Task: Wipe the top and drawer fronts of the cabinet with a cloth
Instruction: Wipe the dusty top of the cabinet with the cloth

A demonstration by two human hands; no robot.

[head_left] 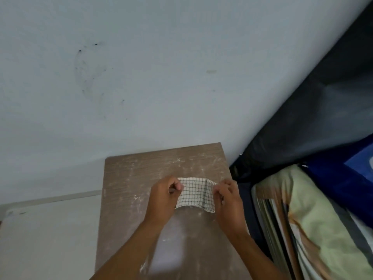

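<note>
One cloth (194, 197), white with a dark grid, held stretched between both hands over the cabinet top (129, 199). It sits right of centre on the top, about midway between the near and far edges. I can't tell whether it's touching the surface or just above it; the lower hem looks to be near contact.

Left hand (163, 197) is closed, pinching the cloth's left end between thumb and fingers. Right hand (228, 199) is also closed, fingers curled over the cloth's right end. Both forearms come in from the near edge and cross the near half of the top.

One cabinet in view, top face only. The drawer fronts are out of frame. The wood-grain surface has pale dusty smears spread across it, heaviest along the far right and around the cloth.

Edges:
- The far edge butts against a pale blue wall (141, 67), which has dark scuff marks high on the left.
- The left edge is clear, with a drop to a light floor (50, 229). A white skirting strip (60, 196) runs along the wall base.
- The right edge is tight. A dark panel (312, 118) and a stack of folded fabrics (312, 219) in green, tan and blue are just beside it.

Open room on the top is mostly left of the hands and along the far strip.
</note>
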